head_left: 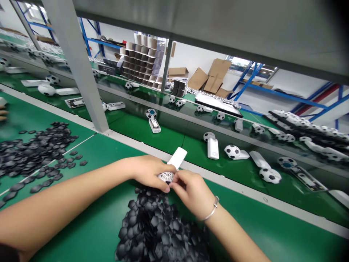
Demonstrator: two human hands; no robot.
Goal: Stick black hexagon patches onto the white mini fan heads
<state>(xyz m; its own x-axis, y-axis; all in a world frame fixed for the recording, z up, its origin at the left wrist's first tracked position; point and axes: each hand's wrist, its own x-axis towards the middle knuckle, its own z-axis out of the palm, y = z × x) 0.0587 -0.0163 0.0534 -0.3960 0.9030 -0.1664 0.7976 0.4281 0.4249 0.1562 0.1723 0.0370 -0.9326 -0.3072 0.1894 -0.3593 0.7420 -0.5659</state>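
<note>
My left hand [152, 172] is closed around the round, ribbed white head of a device [177, 157], whose flat white handle points away from me. Beside it my right hand [191, 190] pinches at the right edge of the head, near a dark panel on its front; whatever its fingertips hold is too small to make out. A silver bracelet circles the right wrist. Just below both hands, a large heap of black pentagonal pieces [160, 229] lies on the green table [89, 222].
Beyond the metal rail [131, 145], a green conveyor [180, 140] carries several football-patterned devices. More black pieces [35, 149] lie at the left, near another person's fingers [3, 112]. A grey post [79, 69] rises left of centre, under an overhead panel [218, 29].
</note>
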